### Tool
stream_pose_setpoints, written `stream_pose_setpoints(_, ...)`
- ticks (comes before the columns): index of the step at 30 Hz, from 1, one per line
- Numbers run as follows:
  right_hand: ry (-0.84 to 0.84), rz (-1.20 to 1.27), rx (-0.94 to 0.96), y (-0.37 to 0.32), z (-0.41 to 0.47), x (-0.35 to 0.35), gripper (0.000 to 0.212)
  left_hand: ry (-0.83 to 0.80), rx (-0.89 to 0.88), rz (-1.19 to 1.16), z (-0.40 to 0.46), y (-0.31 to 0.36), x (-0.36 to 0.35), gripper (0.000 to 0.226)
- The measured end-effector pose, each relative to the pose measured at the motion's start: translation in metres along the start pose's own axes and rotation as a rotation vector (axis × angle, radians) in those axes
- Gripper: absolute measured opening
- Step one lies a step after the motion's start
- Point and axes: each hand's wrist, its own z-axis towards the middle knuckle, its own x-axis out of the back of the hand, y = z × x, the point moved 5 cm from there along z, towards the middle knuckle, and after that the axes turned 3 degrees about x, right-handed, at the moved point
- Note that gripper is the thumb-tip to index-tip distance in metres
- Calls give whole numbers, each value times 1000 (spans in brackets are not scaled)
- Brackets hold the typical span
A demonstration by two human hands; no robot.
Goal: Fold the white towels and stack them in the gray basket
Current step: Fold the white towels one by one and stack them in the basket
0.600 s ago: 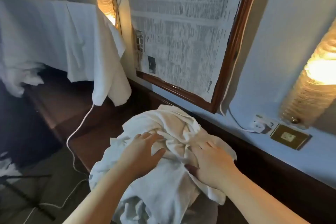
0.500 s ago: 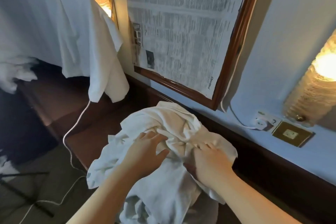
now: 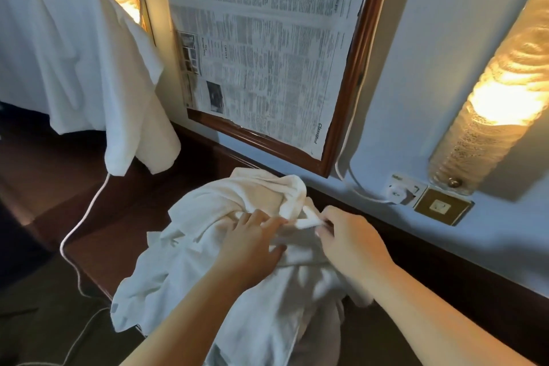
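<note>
A crumpled heap of white towels (image 3: 208,261) lies on the dark wooden counter (image 3: 124,232) in front of me and hangs over its front edge. My left hand (image 3: 252,244) rests on top of the heap with its fingers spread on the cloth. Just to the right, my right hand (image 3: 347,235) pinches a thin rolled edge of a towel (image 3: 306,221) between thumb and fingers. A gray basket does not show in this view.
A framed mirror covered with newspaper (image 3: 261,47) hangs on the wall behind the heap. More white cloth (image 3: 89,62) hangs at the left. A white cable (image 3: 86,217) runs down across the counter. A wall socket (image 3: 407,192) and a lit lamp (image 3: 499,98) are at the right.
My right hand has lifted off the heap and taken a towel edge in a pinch. The left hand has slid a little to the right, and the view has moved closer.
</note>
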Motion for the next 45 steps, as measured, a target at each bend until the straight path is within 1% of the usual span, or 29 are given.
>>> stream_pose_setpoints(2,23,16,13,2,4,35,16,49,5,0,10,12,10,48)
stream_pose_setpoints(4,58,17,27,3,9,70,17,133,-21,12,21,22,20,45)
stream_pose_setpoints(10,254,50,56,-2,21,180,13,348,-94,-179,38,48,63,37)
stream_pose_setpoints(12,303,41,66,-7,19,216,13,432,-144,-258,35,57,78,39)
stream_pose_setpoints(14,341,12,77,-11,16,247,13,543,-199,-278,33,63,90,37)
stream_pose_setpoints(16,363,-25,83,-13,14,273,11,653,-270,-286,33,67,104,28)
stream_pose_setpoints(18,367,-66,87,-10,10,295,11,720,-348,-311,34,75,123,18)
stream_pose_setpoints(21,372,-150,43,8,0,314,14,689,-388,-428,41,97,168,25)
stream_pose_setpoints(24,411,-199,-43,35,-16,325,15,680,-418,-460,51,134,222,14)
stream_pose_setpoints(26,442,-201,-109,52,-31,332,16,639,-458,-467,58,167,252,10)
stream_pose_setpoints(28,450,-184,-178,68,-49,339,18,569,-476,-487,65,205,274,18)
stream_pose_setpoints(30,408,-108,-209,80,-69,342,16,525,-503,-458,65,249,290,25)
stream_pose_setpoints(32,319,33,-187,78,-93,344,14,488,-576,-344,58,298,297,26)
stream_pose_setpoints(33,287,119,-163,74,-107,346,18,462,-625,-285,52,323,298,24)
stream_pose_setpoints(35,280,241,-130,67,-137,351,38,382,-690,-225,40,369,293,21)
stream_pose_setpoints(37,366,292,-130,68,-166,356,58,349,-696,-167,26,412,282,22)
stream_pose_setpoints(39,502,272,-152,79,-196,365,64,367,-676,-148,9,454,275,22)
stream_pose_setpoints(42,641,218,-197,100,-241,377,59,404,-653,-183,-25,514,274,22)
stream_pose_setpoints(45,757,306,-226,122,-280,392,50,422,-646,-135,-60,573,275,22)
